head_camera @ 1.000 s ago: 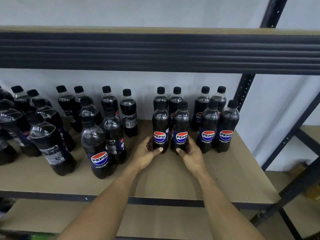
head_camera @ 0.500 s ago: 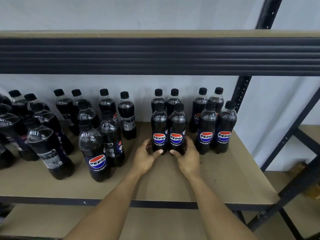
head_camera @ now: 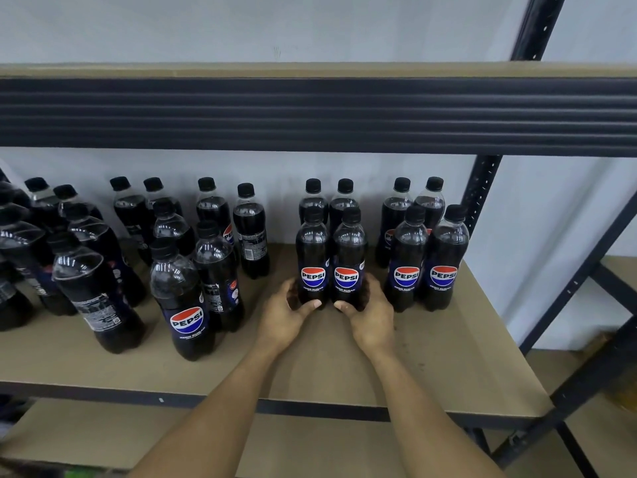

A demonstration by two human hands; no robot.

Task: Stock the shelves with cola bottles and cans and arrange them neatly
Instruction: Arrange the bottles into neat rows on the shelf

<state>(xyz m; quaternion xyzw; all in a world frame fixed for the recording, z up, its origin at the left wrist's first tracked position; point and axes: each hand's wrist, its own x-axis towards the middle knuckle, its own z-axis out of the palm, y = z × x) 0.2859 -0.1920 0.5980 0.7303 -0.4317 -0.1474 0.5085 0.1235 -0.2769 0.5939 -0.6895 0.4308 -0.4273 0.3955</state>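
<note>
My left hand [head_camera: 281,317] and right hand [head_camera: 370,315] meet at the foot of two upright cola bottles standing side by side, touching, in the middle of the shelf [head_camera: 431,357]. My left fingers [head_camera: 291,289] curl round the base of the left bottle [head_camera: 313,257] from its 9 o'clock side, with the thumb pressed on the front. My right hand clamps the base of the right bottle [head_camera: 348,260] from 3 o'clock in the same way. Both Pepsi labels face me, and both bases sit on the board.

At 12 o'clock from this pair, just behind it, two more bottles [head_camera: 313,198] stand against the wall [head_camera: 310,25]. At 3 o'clock, a little apart, a tidy block of four bottles [head_camera: 408,263] stands with its front labels facing me. From 9 to 10 o'clock a loose crowd of bottles [head_camera: 181,298] is spread over the left half of the shelf, their labels turned every which way.

The shelf is a plain tan board with a dark metal front edge. A ribbed dark beam [head_camera: 310,112] of the shelf above crosses at 12 o'clock, and a perforated black post [head_camera: 482,191] rises at 2 o'clock. A lower shelf [head_camera: 86,432] shows at 6 o'clock, under my forearms. The wall behind is pale and bare.
</note>
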